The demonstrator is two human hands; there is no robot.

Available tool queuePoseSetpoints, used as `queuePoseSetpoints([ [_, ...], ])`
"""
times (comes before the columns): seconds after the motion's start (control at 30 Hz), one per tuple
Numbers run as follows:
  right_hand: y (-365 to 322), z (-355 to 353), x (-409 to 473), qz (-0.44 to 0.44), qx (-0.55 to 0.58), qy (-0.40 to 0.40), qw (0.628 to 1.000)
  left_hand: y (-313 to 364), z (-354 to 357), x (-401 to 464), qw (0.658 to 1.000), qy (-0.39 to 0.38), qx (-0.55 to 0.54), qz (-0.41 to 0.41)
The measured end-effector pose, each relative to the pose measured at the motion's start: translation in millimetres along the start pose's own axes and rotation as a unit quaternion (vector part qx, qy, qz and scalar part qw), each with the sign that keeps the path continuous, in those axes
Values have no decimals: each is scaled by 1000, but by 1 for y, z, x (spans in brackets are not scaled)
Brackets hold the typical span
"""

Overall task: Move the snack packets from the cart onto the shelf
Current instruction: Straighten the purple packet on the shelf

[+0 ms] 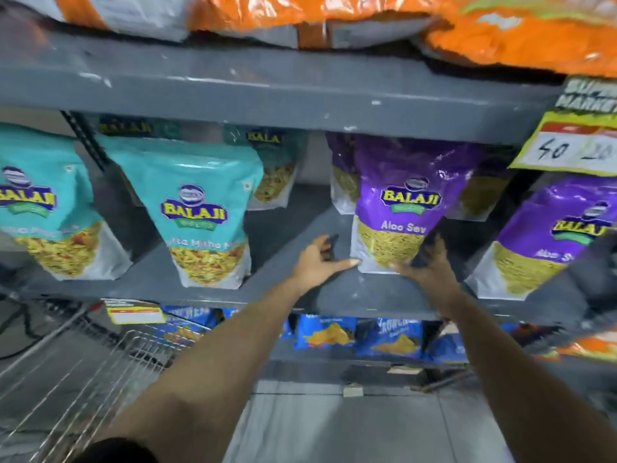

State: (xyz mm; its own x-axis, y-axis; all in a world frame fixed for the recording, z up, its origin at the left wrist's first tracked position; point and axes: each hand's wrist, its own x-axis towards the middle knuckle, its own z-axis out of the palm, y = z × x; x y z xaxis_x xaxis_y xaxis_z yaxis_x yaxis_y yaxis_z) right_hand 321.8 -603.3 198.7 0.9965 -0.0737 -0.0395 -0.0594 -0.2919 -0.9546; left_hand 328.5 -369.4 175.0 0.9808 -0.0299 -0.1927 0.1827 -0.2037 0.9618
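A purple Aloo Sev packet (400, 208) stands upright on the grey middle shelf (350, 292). My left hand (317, 259) is at its lower left corner, thumb touching the packet's bottom edge, fingers spread. My right hand (430, 262) rests against its lower right corner, fingers on the packet's front. Another purple packet (547, 238) leans at the right. Two teal packets (200, 212) (43, 208) stand at the left. The wire cart (76, 369) sits at the lower left; its contents are hidden.
More packets stand behind the front row. Orange bags (334, 11) lie on the shelf above. Blue snack packets (384, 335) fill the shelf below. A yellow price tag (574, 142) hangs at the right. Bare shelf shows between the teal and purple packets.
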Motion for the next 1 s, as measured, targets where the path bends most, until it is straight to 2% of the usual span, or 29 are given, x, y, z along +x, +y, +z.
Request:
queuePoseSetpoints([
  [0.1, 7, 1, 16, -35, -12, -34, 999, 9, 25, 11, 998, -34, 41, 42],
  [0.27, 10, 6, 1, -16, 12, -41, 999, 3, 31, -9, 998, 30, -12, 59],
  [0.57, 9, 9, -32, 6, -15, -73, 997, -7, 22, -45, 995, 66, -30, 63],
  [0.7, -4, 5, -34, 13, -13, -101, 995, 0, 19, -50, 996, 54, -41, 52],
  [0.73, -9, 2, -34, 11, 16, -95, 995, 5, 17, -50, 996, 53, -55, 46],
  [0.8, -29, -10, -32, -7, 124, -32, 992, 24, 9, -52, 988, 75, -122, 57],
  [0.83, -45, -18, -30, -20, 176, 3, 984, 38, 3, -53, 980, 91, -158, 85],
  [0.9, -77, -36, -22, -40, 249, 16, 968, 73, -11, -54, 964, 120, -182, 151],
  [1.0, -113, -51, -3, -53, 258, 37, 964, 123, -25, -51, 954, 130, -164, 217],
])
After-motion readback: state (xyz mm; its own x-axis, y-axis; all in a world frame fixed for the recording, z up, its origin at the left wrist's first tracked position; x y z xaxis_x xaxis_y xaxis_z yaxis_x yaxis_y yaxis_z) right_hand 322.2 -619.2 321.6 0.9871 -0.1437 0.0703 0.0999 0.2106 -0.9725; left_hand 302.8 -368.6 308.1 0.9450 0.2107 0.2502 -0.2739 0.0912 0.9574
